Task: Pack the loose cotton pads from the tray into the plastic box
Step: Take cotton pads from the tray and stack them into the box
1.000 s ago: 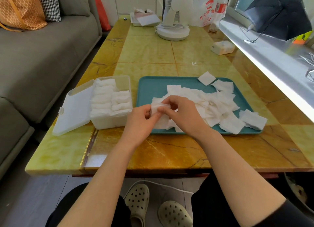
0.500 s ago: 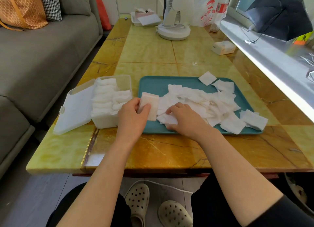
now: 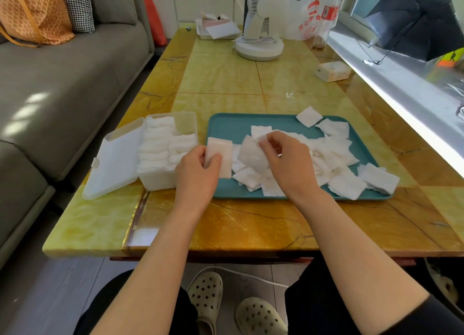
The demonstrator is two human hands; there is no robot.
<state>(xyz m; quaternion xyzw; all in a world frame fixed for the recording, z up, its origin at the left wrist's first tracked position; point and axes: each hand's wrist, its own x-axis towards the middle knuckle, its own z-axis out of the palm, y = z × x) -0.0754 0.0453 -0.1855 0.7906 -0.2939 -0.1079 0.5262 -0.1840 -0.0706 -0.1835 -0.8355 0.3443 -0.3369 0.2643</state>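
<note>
Left hand (image 3: 198, 170) pinches squared pad stack (image 3: 222, 156) at left edge of tray (image 3: 226, 125) | right hand (image 3: 288, 164) pinches loose pad (image 3: 249, 155) over tray | pads likely soft, featherlight: grip edges gently

- I am looking into a home, most likely its living room.
- A grey sofa (image 3: 62, 83) runs along my left, with a houndstooth cushion (image 3: 77, 6) and an orange woven handbag (image 3: 32, 16) on it.
- The yellow marble-patterned desk (image 3: 221, 76) carries a white table fan (image 3: 259, 33), a printed shopping bag (image 3: 311, 18) and a tissue pack (image 3: 332, 71) at its far end.
- An open dark umbrella (image 3: 414, 23) sits on the windowsill (image 3: 401, 88) to my right.
- Below the desk I see feet in perforated house clogs (image 3: 206, 294).
</note>
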